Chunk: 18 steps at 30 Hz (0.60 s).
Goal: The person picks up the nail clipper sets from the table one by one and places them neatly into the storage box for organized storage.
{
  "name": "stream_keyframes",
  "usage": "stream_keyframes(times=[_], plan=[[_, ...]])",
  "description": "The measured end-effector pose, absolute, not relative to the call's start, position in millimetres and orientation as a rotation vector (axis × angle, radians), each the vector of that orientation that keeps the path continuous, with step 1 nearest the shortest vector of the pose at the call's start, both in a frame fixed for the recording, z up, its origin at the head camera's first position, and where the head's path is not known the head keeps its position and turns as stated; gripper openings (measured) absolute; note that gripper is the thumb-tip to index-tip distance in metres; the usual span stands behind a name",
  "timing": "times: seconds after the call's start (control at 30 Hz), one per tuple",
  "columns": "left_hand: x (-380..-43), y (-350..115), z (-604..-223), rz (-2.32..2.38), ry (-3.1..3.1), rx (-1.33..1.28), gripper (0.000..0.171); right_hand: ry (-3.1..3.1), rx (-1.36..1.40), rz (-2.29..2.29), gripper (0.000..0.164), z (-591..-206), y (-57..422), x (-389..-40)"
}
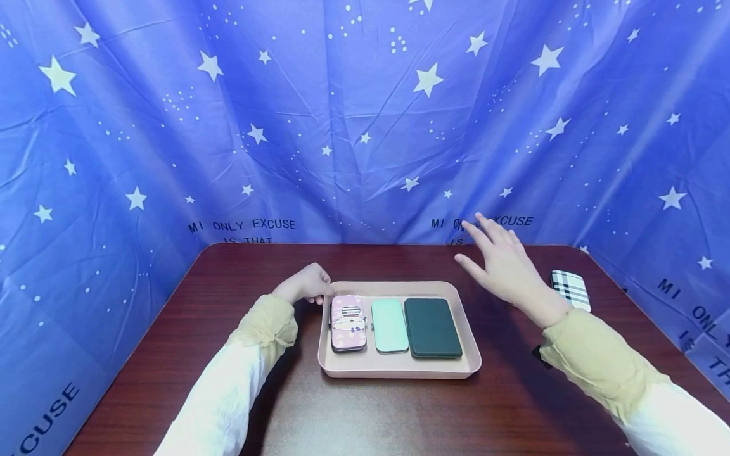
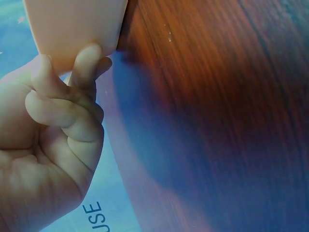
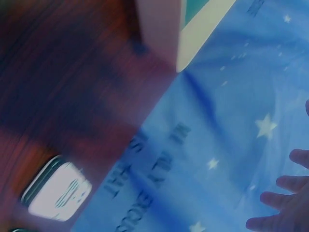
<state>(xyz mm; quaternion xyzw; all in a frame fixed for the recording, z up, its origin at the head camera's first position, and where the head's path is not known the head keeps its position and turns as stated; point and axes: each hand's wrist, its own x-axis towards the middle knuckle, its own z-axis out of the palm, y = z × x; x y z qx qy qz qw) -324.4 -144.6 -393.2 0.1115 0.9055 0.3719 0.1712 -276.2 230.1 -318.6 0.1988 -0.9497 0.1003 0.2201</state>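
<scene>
In the head view, a pale pink tray [image 1: 399, 373] holds three flat cases side by side. On its left lies a pink patterned case [image 1: 348, 326]; in the middle is a mint green case [image 1: 390, 326]; a larger dark green case [image 1: 433, 328] fills the right. My left hand [image 1: 307, 284] is at the tray's far left corner. In the left wrist view, its thumb and fingers pinch the wall of the tray [image 2: 77, 24]. My right hand [image 1: 507, 269] is raised to the right of the tray, fingers spread, holding nothing.
A black and white plaid case [image 1: 570, 290] lies on the dark wooden table [image 1: 319, 418], right of my right wrist. In the right wrist view, a pale printed case [image 3: 60, 191] sits near the table edge. Behind the table hangs a blue star-patterned curtain [image 1: 365, 177].
</scene>
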Motion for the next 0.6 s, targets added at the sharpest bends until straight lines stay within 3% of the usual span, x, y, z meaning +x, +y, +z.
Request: stream_keyframes(times=[0.6], plan=[[-323.0,-144.3,-391.4,1.061,2.562,0.308,0.029,-2.727,0.346,0.306,0.069,-339.2,284.3,-306.0]])
